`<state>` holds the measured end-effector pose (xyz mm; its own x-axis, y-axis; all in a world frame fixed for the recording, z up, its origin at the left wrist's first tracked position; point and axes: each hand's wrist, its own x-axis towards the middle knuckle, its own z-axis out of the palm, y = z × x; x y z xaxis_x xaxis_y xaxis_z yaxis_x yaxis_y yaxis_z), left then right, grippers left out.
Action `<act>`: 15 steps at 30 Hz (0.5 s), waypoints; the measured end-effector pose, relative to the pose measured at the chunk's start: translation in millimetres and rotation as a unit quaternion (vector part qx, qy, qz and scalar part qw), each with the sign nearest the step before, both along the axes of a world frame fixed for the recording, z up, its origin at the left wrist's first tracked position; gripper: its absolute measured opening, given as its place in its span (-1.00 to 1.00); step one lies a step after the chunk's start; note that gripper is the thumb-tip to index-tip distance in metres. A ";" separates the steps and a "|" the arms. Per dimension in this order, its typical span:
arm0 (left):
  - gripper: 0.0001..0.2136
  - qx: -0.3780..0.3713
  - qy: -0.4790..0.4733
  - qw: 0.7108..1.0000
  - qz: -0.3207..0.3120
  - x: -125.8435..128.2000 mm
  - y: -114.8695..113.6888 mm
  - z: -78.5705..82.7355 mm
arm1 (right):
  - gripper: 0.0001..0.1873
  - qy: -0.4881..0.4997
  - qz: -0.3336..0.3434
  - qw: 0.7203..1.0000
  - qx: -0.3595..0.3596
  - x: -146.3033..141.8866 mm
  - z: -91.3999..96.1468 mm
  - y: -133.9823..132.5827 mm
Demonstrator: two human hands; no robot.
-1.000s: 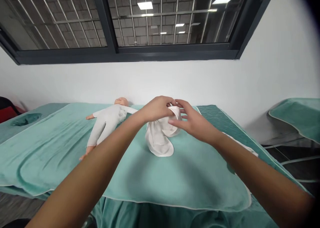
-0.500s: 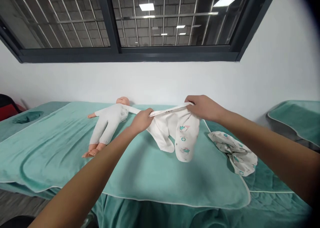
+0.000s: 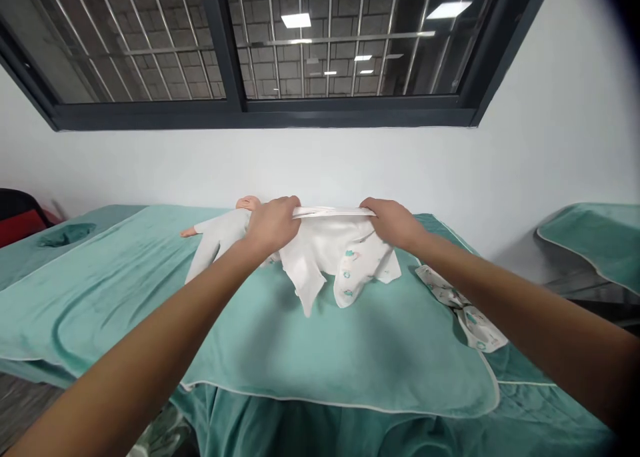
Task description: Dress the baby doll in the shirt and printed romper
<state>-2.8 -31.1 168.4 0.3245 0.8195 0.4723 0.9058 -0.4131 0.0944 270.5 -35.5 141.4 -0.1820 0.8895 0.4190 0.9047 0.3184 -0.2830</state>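
Note:
A white baby garment [image 3: 336, 253] with small printed figures hangs stretched between my two hands above the teal bed cover [image 3: 150, 297]. My left hand [image 3: 273, 223] is closed on its left upper edge and my right hand [image 3: 393, 221] is closed on its right upper edge. The garment's legs dangle and brush the cover. A baby doll [image 3: 220, 233] in a white suit lies on its back at the far side, partly hidden behind my left hand and the garment.
A second printed garment [image 3: 465, 310] lies crumpled on the cover to the right. The bed stands against a white wall under a barred window [image 3: 250, 43]. Another teal-covered bed [image 3: 595, 237] is at the far right, and a red and black object [image 3: 17, 220] at the far left.
My hands went from bunching the garment together to pulling it apart by its top edge, then lifted it and carried it leftward towards the doll.

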 end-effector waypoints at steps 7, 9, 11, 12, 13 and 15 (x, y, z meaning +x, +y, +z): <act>-0.79 -0.086 -0.117 0.989 -0.004 -31.5 9.5 -4.4 | -0.68 0.070 -0.018 0.997 -0.041 43.7 10.8 -13.6; -0.72 -0.170 -0.143 0.975 -0.027 -41.4 8.6 -2.5 | -0.70 0.106 -0.035 0.991 -0.069 52.4 10.9 -20.4; -0.60 -0.270 -0.137 0.953 -0.028 -51.6 10.9 -0.5 | -0.71 0.124 -0.052 0.986 -0.102 60.5 11.0 -22.0; -0.54 -0.311 -0.122 0.942 -0.017 -55.9 14.1 -0.9 | -0.71 0.122 -0.060 0.984 -0.117 64.0 10.3 -19.9; -0.48 -0.340 -0.103 0.935 -0.003 -59.2 18.8 -3.0 | -0.71 0.111 -0.067 0.983 -0.131 66.8 8.3 -15.5; -0.41 -0.356 -0.055 0.933 0.032 -61.2 31.8 -14.2 | -0.71 0.047 -0.079 0.983 -0.161 68.7 -1.2 -1.0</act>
<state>-63.9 0.7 154.2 0.2460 0.9542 -0.1704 0.8952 -0.1562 0.4174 339.2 -36.6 140.1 -0.0044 0.9928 0.1198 0.9004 0.0560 -0.4315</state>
